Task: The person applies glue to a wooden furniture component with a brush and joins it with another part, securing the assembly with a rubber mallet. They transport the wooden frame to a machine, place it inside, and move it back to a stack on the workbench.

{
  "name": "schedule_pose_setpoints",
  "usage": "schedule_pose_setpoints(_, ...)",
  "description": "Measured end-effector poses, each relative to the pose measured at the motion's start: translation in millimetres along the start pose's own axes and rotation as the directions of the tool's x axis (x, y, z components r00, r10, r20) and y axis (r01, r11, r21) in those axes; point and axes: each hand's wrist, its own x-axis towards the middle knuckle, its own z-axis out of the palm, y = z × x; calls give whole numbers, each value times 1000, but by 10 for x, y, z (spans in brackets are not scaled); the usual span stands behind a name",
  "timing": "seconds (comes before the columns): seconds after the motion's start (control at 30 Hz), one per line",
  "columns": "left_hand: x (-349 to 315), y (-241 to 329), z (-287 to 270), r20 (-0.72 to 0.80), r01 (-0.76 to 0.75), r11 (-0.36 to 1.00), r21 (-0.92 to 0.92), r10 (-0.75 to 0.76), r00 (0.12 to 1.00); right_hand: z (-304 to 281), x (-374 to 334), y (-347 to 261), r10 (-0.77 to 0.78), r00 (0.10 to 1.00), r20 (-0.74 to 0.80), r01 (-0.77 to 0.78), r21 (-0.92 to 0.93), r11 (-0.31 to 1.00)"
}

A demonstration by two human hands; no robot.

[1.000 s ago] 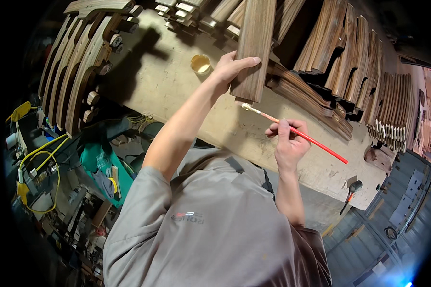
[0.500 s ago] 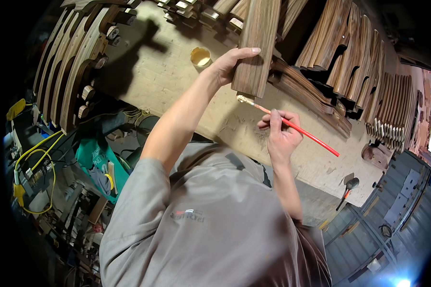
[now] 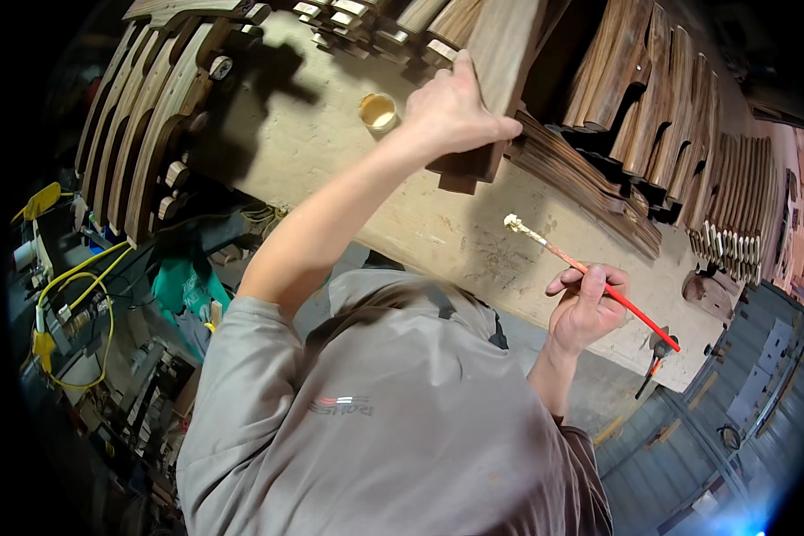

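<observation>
My left hand [image 3: 463, 109] grips a long brown wooden board [image 3: 506, 55] near its lower end, fingers over the upper face and thumb at the right edge. A small step juts from the board's near end. In my right hand [image 3: 590, 304] is a slim brush [image 3: 630, 306] with a red handle, held between thumb and fingers. Pale, creamy paste clings to its tip, which points up and left, apart from the board. Left of the board, a small cup [image 3: 372, 102] holds more cream-coloured paste on the workbench [image 3: 295, 147].
Curved wooden parts [image 3: 165, 112] stand in a row at the left. Stacked wooden pieces [image 3: 634, 98] line the right back, with thinner slats [image 3: 590, 179] lying nearer. A dark spoon-like tool [image 3: 654, 366] lies at the bench's right end. Yellow cables [image 3: 80, 277] hang at the left.
My right hand has drawn the brush away from the board's end, down and to the right. My left hand has turned over the board, which is now tilted.
</observation>
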Motion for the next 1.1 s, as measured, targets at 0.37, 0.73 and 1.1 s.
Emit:
schedule_pose_setpoints(0.37,302,-369,312,216,184,733,-655,-51,975,511,59,358,39,974,222,-33,-31,999)
schedule_pose_setpoints(0.73,279,-386,278,299,199,638,-744,52,953,441,22,338,50,992,119,-31,-152,988)
schedule_pose_setpoints(1.1,444,-350,308,302,255,590,-766,-20,953,82,104,239,116,993,31,-109,-174,979)
